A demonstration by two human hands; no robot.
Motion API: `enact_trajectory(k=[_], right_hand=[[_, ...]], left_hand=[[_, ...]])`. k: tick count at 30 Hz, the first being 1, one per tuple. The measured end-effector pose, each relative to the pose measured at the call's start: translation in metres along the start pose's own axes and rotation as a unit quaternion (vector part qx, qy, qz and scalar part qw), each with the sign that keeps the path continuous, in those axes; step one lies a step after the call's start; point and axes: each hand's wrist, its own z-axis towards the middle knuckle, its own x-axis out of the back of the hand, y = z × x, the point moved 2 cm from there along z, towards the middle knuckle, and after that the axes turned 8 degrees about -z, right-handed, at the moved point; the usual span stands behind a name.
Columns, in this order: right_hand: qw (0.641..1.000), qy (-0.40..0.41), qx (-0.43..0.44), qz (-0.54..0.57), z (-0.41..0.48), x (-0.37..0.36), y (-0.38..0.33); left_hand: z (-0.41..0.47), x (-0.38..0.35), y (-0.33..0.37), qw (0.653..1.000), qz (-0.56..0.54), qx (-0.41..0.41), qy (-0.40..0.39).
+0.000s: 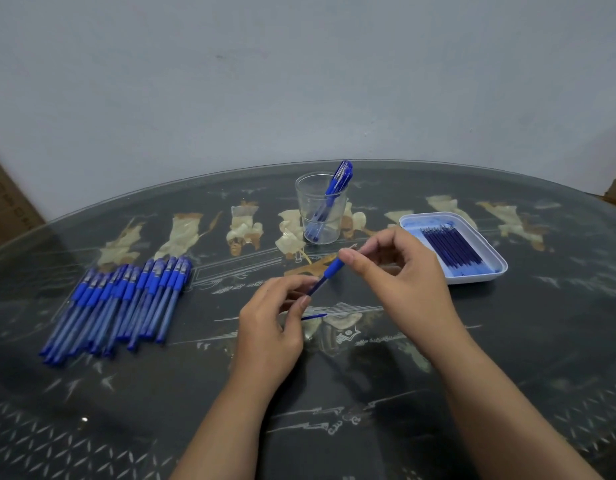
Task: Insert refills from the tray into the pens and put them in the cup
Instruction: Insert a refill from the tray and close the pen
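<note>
A blue pen (pixel 329 273) is held slanted above the middle of the table. My left hand (pixel 275 323) grips its barrel at the lower end. My right hand (pixel 400 271) pinches its tip end just beyond the blue grip. A thin blue piece (pixel 315 317) pokes out to the right from under my left hand; what it is I cannot tell. The clear plastic cup (pixel 308 202) stands behind my hands with a few blue pens (pixel 329 199) leaning in it. The white tray (pixel 497 261) of dark blue refills (pixel 452 247) lies to the right.
Several blue pens (pixel 123 303) lie side by side in a pile on the left of the dark glass-topped table (pixel 507 341). A pale wall (pixel 299 81) rises just behind the table. Cardboard boxes (pixel 8 209) stand at the far left and far right edges.
</note>
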Motion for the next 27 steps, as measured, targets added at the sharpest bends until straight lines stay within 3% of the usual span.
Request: enact_trajectory(k=[4, 9, 13, 17, 22, 27], right_hand=[[0.998, -0.037, 0.006, 0.041, -0.001, 0.001, -0.003], [1.0, 0.004, -0.015, 0.017, -0.003, -0.002, 0.0], [0.996, -0.061, 0.001, 0.066, -0.005, -0.003, -0.004], [1.0, -0.014, -0.005, 0.014, -0.005, -0.006, -0.002], [0.997, -0.049, 0.001, 0.067, -0.006, -0.008, 0.0], [0.999, -0.021, 0.018, 0.043, -0.004, -0.011, 0.001]], left_hand=[[0.0, 0.0, 0.001, 1.0, 0.001, 0.0, -0.003], [0.0, 0.0, 0.0, 1.0, 0.001, -0.001, -0.004], [0.0, 0.0, -0.001, 1.0, -0.005, 0.002, 0.003], [0.0, -0.001, 0.0, 1.0, -0.003, -0.006, -0.001], [0.0, 0.0, -0.003, 1.0, -0.007, -0.005, 0.013], [0.0, 0.0, -0.003, 1.0, 0.002, -0.012, 0.005]])
